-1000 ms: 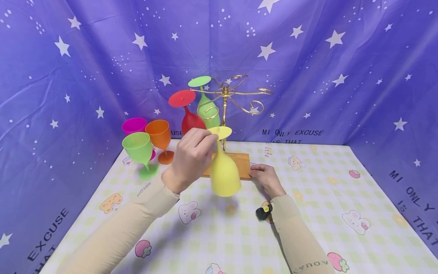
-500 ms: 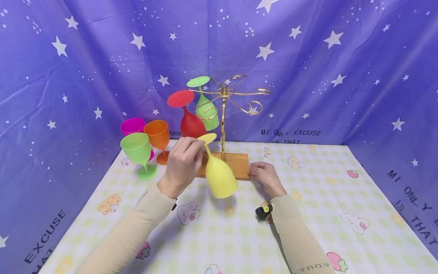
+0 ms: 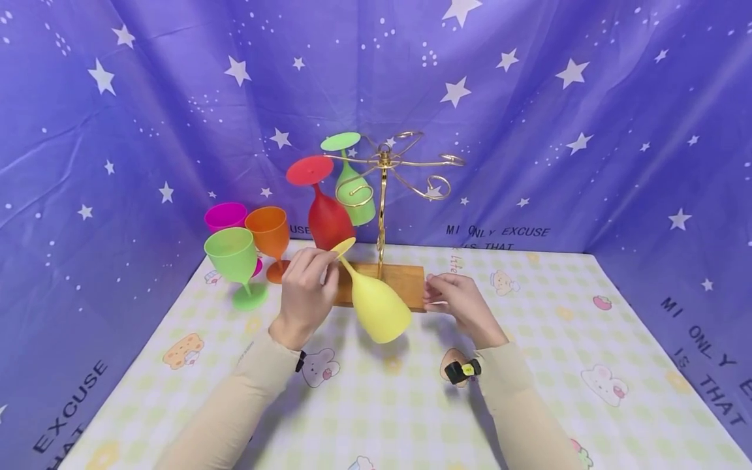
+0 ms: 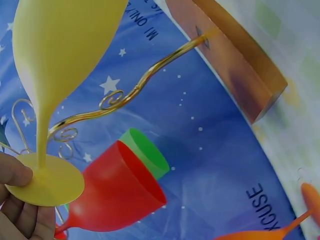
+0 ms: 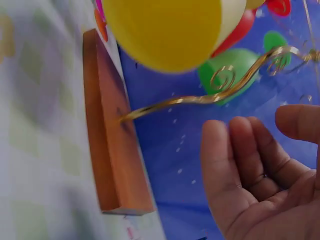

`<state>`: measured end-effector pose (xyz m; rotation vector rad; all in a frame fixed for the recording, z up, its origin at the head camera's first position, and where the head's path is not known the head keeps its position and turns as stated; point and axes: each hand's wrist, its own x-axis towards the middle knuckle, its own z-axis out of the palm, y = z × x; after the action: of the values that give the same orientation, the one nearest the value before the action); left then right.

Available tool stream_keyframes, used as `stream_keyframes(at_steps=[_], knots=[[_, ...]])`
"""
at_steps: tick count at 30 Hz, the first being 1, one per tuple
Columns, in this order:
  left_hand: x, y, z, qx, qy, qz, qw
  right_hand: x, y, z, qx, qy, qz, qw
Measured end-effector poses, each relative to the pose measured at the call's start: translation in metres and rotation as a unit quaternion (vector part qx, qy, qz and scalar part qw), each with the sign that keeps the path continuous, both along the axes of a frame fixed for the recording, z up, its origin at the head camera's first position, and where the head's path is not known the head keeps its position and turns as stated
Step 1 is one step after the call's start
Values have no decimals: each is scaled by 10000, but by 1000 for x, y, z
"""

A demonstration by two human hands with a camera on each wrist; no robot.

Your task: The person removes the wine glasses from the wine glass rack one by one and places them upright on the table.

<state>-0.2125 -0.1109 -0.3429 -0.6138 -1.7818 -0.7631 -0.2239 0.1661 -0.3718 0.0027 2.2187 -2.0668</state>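
My left hand [image 3: 302, 294] pinches the round foot of a yellow plastic goblet [image 3: 378, 310], which hangs bowl down and slanted in front of the rack. The left wrist view shows thumb and fingers gripping the rim of the yellow foot [image 4: 55, 187]. Beside the right end of the rack's wooden base [image 3: 407, 282] is my right hand [image 3: 464, 303]; in its wrist view the fingers [image 5: 215, 155] are loosely bent with nothing held. From the gold wire glass rack [image 3: 382, 219], a red goblet [image 3: 329, 219] and a green goblet [image 3: 355, 192] hang upside down on the left.
Upright at the table's left stand a light green goblet [image 3: 232, 256], an orange goblet [image 3: 269, 234] and a magenta goblet [image 3: 226, 214]. A checked cloth [image 3: 529, 365] covers the table. Star-printed purple curtains [image 3: 529, 130] close off the back and sides.
My left hand has lowered and shifted left with the yellow goblet, which has tipped so its bowl points down and right. My right hand has come away from the wooden base.
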Motion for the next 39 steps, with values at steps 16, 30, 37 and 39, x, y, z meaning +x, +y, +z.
stream_keyframes(at_steps=[16,30,37,39], knots=[[-2,-1,-22,1254,-427,256,9909,32,-4,13,770,434,451,9951],[6,9,-35,1542,-955,-23,9834,40,-8,16,-1119,240,395,9926],[8,17,-38,1443,-1340,-250,9801,41,-6,22,-1901,92,23,9817],[9,18,-39,1391,-1443,-302,9793,41,-4,24,-1868,142,-58,9823]])
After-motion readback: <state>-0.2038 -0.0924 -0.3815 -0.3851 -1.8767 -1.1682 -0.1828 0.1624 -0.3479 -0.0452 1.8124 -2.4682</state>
